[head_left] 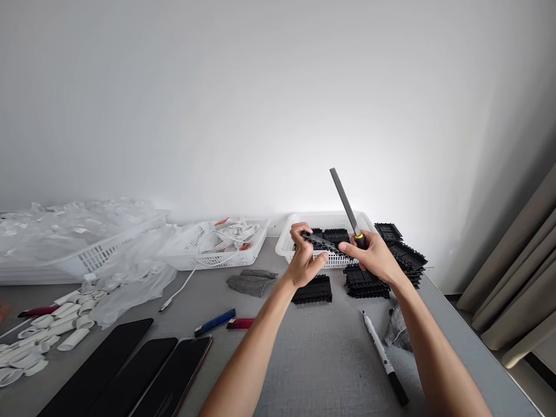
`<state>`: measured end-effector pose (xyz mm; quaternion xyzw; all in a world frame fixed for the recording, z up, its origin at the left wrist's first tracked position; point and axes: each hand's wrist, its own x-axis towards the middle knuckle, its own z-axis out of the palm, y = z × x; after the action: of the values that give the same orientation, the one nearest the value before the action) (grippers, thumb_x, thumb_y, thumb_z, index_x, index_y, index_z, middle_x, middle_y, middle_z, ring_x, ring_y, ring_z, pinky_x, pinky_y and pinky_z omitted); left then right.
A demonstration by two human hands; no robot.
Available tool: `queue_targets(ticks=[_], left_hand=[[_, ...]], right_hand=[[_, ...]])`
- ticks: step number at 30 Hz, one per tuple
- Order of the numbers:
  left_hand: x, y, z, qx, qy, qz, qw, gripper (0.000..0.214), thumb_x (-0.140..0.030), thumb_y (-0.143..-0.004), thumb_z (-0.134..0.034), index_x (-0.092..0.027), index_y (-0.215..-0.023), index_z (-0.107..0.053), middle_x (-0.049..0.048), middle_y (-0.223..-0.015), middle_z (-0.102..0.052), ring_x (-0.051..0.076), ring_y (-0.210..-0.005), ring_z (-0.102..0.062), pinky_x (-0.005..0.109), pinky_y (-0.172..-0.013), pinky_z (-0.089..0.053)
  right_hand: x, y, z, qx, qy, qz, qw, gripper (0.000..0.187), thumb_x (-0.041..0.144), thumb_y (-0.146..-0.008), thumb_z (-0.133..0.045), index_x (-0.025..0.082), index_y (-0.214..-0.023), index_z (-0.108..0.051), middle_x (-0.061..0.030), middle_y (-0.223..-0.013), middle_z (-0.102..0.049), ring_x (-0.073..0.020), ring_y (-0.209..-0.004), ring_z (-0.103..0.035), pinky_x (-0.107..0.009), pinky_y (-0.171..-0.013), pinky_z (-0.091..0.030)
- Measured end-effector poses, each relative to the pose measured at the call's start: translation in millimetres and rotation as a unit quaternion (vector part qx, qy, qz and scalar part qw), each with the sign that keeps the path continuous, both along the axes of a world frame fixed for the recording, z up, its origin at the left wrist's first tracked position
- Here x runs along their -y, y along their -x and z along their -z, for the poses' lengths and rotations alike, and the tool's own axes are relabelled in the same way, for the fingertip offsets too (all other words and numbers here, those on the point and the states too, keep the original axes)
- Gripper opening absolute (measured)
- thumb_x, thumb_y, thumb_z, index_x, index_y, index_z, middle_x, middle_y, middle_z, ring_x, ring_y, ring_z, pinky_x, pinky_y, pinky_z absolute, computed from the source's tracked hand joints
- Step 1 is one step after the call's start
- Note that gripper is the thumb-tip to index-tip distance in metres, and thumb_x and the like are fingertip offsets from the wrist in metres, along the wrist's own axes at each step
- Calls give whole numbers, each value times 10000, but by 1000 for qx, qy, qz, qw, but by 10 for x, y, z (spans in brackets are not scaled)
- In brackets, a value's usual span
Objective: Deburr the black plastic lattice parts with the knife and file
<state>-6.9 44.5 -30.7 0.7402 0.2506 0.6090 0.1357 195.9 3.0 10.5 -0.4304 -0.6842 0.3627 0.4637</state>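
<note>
My left hand (pixel 303 262) is closed on one end of a thin black toothed plastic piece (pixel 322 241), held up in front of a white basket (pixel 283 248). In my right hand (pixel 377 256) is a flat metal file (pixel 344 200), gripped by its black and yellow handle, blade pointing up and left. The right thumb also touches the near end of the plastic piece. Similar black parts (pixel 336 234) lie inside the basket. Below the hands are a black part (pixel 313 289) and a stack of black parts (pixel 367 284) on the table.
More black parts (pixel 406 255) are piled at right. A marker (pixel 384 356) and grey cloth (pixel 397 330) lie near my right forearm. Further left are grey gloves (pixel 252 282), a blue cutter (pixel 215 322), phones (pixel 171 376), white tube pieces (pixel 65 324), a cable basket (pixel 211 260) and plastic bags (pixel 78 226).
</note>
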Motion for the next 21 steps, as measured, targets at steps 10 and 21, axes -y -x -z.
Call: queue_targets(ticks=[10, 21], left_hand=[[27, -236, 53, 210, -17, -82, 974, 243, -418, -838, -484, -248, -949, -349, 32, -945, -360, 205, -849, -378, 359, -798, -361], [122, -237, -14, 184, -66, -114, 974, 263, -416, -770, -587, -245, -907, -441, 95, -1107, -520, 308, -1192, -467, 476, -1052, -349]], right_hand=[[-95, -52, 110, -47, 66, -114, 990, 385, 505, -765, -767, 211, -826, -527, 47, -662, -507, -83, -499, -445, -224, -391, -374], [-217, 196, 260, -195, 191, -82, 959, 551, 483, -574, -892, 218, -736, -438, 63, -648, -525, -45, -424, -406, -196, -344, -366]])
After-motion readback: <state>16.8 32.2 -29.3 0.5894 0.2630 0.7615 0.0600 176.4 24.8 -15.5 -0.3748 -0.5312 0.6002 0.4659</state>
